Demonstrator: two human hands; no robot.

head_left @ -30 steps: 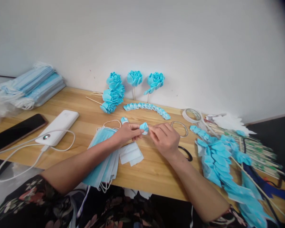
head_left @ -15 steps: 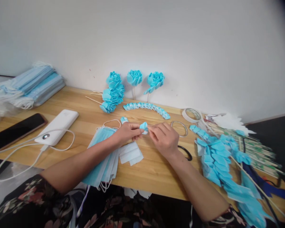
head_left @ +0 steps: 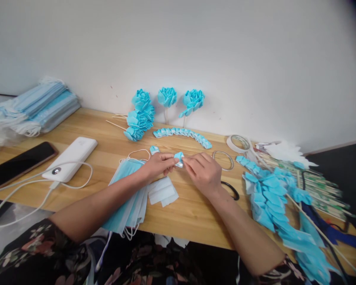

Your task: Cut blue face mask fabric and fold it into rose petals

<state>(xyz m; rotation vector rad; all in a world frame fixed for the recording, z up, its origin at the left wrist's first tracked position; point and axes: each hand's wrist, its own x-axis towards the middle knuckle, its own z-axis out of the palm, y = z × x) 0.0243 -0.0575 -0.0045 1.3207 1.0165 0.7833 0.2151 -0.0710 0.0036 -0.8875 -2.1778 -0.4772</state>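
Observation:
Between my two hands is a small folded piece of blue mask fabric (head_left: 178,158). My left hand (head_left: 160,163) pinches its left side, and the closed fingers of my right hand (head_left: 203,169) grip its right edge. Below my left hand lie cut pale fabric pieces (head_left: 163,191). A pile of blue face masks (head_left: 127,194) with ear loops rests under my left forearm. Just behind my left hand sits another small folded blue piece (head_left: 154,149). Farther back, a curved strip of folded blue petals (head_left: 182,132) lies on the wooden table (head_left: 195,217).
Blue fabric flowers on sticks (head_left: 141,114) lie and lean by the wall. To the left are stacked masks (head_left: 41,105), a phone (head_left: 20,164) and a power bank (head_left: 72,156) with a cable. Rolls of tape (head_left: 238,144), black scissors (head_left: 231,190) and blue petal strips (head_left: 268,198) occupy the right.
My right fingers have shifted slightly against the folded piece, and its lower edge now shows paler. Both hands otherwise keep their places; the whole view has slid a touch.

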